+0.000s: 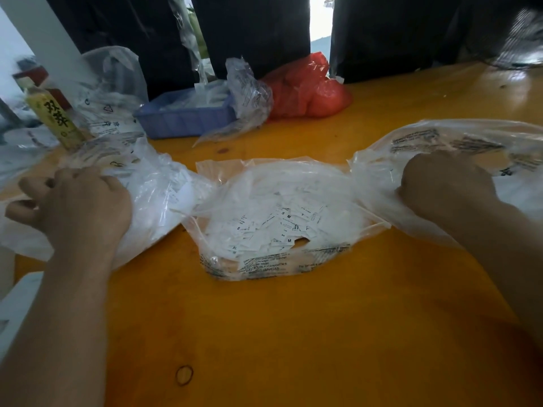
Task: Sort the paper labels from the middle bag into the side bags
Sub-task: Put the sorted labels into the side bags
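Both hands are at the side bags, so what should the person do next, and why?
Probably bring one hand, say the right hand, back to the middle bag for another label. Both it and the left hand are at the side bags, and many labels marked S, M and XL lie unsorted in the open middle bag.

Both arms are extended forward and spread apart; the left hand point(79, 210) and right hand point(446, 183) are seen knuckles-up, fingers curled.
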